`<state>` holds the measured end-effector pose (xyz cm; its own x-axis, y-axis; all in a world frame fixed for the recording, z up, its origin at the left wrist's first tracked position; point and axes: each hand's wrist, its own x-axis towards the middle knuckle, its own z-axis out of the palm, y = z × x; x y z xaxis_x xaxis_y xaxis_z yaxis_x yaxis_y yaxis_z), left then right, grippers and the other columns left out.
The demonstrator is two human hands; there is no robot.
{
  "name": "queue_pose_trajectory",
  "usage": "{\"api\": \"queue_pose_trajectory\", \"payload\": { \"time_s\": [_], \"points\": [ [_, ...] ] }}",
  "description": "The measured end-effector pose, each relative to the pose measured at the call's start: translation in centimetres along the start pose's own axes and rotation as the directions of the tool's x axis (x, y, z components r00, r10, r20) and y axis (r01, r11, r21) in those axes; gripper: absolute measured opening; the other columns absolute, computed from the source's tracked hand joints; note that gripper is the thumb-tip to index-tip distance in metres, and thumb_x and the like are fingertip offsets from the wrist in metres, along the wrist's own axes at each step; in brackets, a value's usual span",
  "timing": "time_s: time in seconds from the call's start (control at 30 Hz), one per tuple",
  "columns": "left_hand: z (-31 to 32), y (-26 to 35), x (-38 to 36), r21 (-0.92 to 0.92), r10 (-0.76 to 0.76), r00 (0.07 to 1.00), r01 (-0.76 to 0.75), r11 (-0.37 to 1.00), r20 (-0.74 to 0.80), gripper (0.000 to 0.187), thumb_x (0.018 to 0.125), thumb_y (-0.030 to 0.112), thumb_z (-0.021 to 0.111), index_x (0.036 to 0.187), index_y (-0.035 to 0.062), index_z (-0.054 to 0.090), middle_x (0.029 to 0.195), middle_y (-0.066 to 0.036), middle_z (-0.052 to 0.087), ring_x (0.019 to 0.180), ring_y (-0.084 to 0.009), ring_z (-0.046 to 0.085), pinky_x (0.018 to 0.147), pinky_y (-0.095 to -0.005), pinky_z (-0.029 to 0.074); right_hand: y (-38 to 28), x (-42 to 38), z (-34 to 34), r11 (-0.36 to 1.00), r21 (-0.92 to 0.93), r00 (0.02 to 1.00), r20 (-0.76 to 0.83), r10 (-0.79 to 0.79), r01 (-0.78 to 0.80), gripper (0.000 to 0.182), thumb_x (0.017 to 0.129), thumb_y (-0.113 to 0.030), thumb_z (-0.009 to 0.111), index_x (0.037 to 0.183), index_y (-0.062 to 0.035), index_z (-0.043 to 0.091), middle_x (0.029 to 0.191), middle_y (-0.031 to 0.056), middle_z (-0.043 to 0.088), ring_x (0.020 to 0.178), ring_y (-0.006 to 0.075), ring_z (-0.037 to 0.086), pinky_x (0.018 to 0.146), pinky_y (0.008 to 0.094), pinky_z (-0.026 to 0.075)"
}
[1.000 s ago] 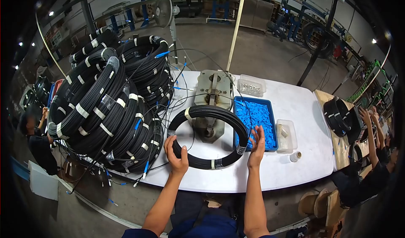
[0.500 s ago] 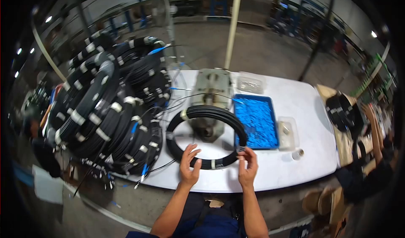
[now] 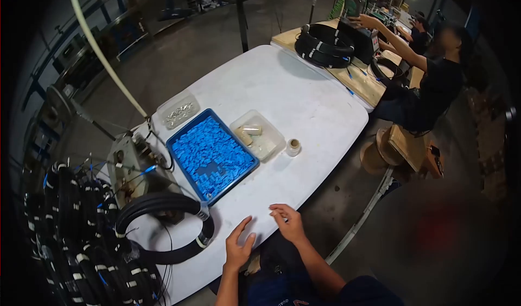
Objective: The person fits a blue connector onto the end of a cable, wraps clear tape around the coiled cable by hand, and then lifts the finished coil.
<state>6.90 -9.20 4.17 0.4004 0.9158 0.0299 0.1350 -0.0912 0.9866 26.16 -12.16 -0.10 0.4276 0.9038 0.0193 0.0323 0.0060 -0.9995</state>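
Observation:
My left hand (image 3: 238, 246) hovers over the front edge of the white table (image 3: 320, 116), fingers apart and nothing in it. To its right is my right hand (image 3: 288, 223), its fingers bent, also with nothing held. A black cable coil (image 3: 157, 202) with clear and white tape bands rests left of my hands, touching neither, in front of a grey metal machine (image 3: 126, 162). Beyond my hands stands a blue tray (image 3: 256, 165) full of small blue pieces (image 3: 201, 148).
Stacked black coils (image 3: 70, 235) fill the lower left. Two clear containers (image 3: 179, 111) (image 3: 269, 136) flank the blue tray, and a small roll (image 3: 293, 147) stands nearby. A seated person (image 3: 429, 83) reaches over a wooden table (image 3: 358, 86) holding another coil (image 3: 324, 45).
The view has turned to the right. Both my hands have come away from the black coil, which now lies to their left. The co-worker at the right shows more fully.

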Motion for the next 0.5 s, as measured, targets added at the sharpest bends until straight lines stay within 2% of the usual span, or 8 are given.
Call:
{"api": "queue_pose_trajectory", "payload": {
  "time_s": [0.03, 0.13, 0.2, 0.27, 0.33, 0.37, 0.43, 0.5],
  "points": [
    [0.9, 0.3, 2.0, 0.114, 0.012, 0.995, -0.024, 0.993, 0.103, 0.053, 0.092, 0.011, 0.062, 0.142, 0.0005, 0.047, 0.136, -0.018, 0.057, 0.127, -0.0267, 0.055, 0.107, -0.0388, 0.040, -0.1, 0.9, -1.0, 1.000, -0.004, 0.995, -0.102, 0.007, -0.007, 0.017, 0.091, -0.005, 0.064, 0.107, 0.0004, 0.068, 0.095, 0.0100, 0.070, 0.083, 0.0147, 0.069, 0.070, 0.0265, 0.054],
    [4.8, -0.9, 8.3, 0.017, -0.021, 0.990, 0.019, 1.000, 0.138, 0.056, 0.093, 0.012, 0.063, 0.144, 0.0018, 0.044, 0.143, -0.016, 0.051, 0.130, -0.0272, 0.052, 0.107, -0.0393, 0.040, -0.1, 4.3, -4.3, 0.988, -0.122, 0.973, -0.221, 0.069, -0.097, 0.019, 0.090, -0.005, 0.065, 0.108, -0.0016, 0.068, 0.095, 0.0095, 0.068, 0.076, 0.0154, 0.066, 0.066, 0.0269, 0.053],
    [7.2, -2.3, 12.4, 0.009, -0.043, 0.992, 0.042, 0.999, 0.122, 0.058, 0.092, 0.014, 0.065, 0.144, 0.0027, 0.045, 0.142, -0.017, 0.052, 0.128, -0.0279, 0.053, 0.104, -0.0387, 0.043, 0.1, 7.1, -5.8, 0.986, -0.159, 0.966, -0.259, -0.003, -0.040, 0.022, 0.087, -0.006, 0.067, 0.109, -0.0032, 0.068, 0.097, 0.0110, 0.066, 0.075, 0.0164, 0.064, 0.061, 0.0269, 0.052],
    [9.3, -2.8, 15.6, 0.004, -0.068, 0.992, 0.068, 0.998, 0.110, 0.059, 0.090, 0.016, 0.067, 0.144, 0.0036, 0.045, 0.141, -0.017, 0.052, 0.125, -0.0286, 0.055, 0.101, -0.0381, 0.045, -0.5, 9.9, -7.1, 0.955, -0.298, 0.950, -0.295, -0.102, 0.010, 0.026, 0.085, -0.006, 0.069, 0.111, -0.0028, 0.066, 0.099, 0.0123, 0.064, 0.081, 0.0201, 0.065, 0.064, 0.0296, 0.053],
    [10.8, -2.8, 18.2, 0.080, -0.004, 0.995, -0.004, 0.997, 0.102, 0.060, 0.090, 0.015, 0.067, 0.145, 0.0026, 0.043, 0.138, -0.018, 0.053, 0.121, -0.0291, 0.057, 0.099, -0.0381, 0.046, -0.5, 12.3, -7.8, 0.949, -0.313, 0.955, -0.287, -0.072, -0.022, 0.036, 0.081, -0.006, 0.071, 0.116, -0.0035, 0.063, 0.105, 0.0134, 0.062, 0.091, 0.0248, 0.064, 0.073, 0.0340, 0.053],
    [11.4, -2.6, 19.1, 0.143, 0.050, 0.993, -0.065, 0.988, 0.103, 0.060, 0.091, 0.011, 0.065, 0.146, 0.0034, 0.042, 0.138, -0.016, 0.053, 0.119, -0.0239, 0.058, 0.093, -0.0343, 0.047, -1.0, 13.5, -7.8, 0.942, -0.337, 0.945, -0.307, -0.115, 0.005, 0.041, 0.080, -0.006, 0.072, 0.119, -0.0035, 0.061, 0.110, 0.0144, 0.061, 0.095, 0.0272, 0.062, 0.079, 0.0362, 0.052],
    [12.3, -3.0, 20.4, 0.152, 0.036, 0.996, -0.049, 0.987, 0.085, 0.059, 0.091, 0.010, 0.064, 0.145, 0.0026, 0.042, 0.138, -0.016, 0.052, 0.115, -0.0232, 0.059, 0.091, -0.0334, 0.047, -1.4, 15.4, -7.6, 0.929, -0.367, 0.941, -0.296, -0.166, 0.048, 0.056, 0.076, -0.008, 0.076, 0.127, -0.0031, 0.055, 0.124, 0.0174, 0.055, 0.109, 0.0332, 0.057, 0.092, 0.0409, 0.048],
    [12.9, -3.3, 21.3, 0.163, 0.026, 0.998, -0.036, 0.986, 0.064, 0.059, 0.090, 0.010, 0.064, 0.145, 0.0018, 0.042, 0.138, -0.016, 0.052, 0.112, -0.0226, 0.060, 0.089, -0.0325, 0.048, -0.8, 16.9, -7.4, 0.911, -0.406, 0.939, -0.280, -0.200, 0.073, 0.058, 0.076, -0.009, 0.077, 0.128, -0.0025, 0.054, 0.125, 0.0179, 0.055, 0.111, 0.0348, 0.056, 0.094, 0.0419, 0.047]
  ]
}}
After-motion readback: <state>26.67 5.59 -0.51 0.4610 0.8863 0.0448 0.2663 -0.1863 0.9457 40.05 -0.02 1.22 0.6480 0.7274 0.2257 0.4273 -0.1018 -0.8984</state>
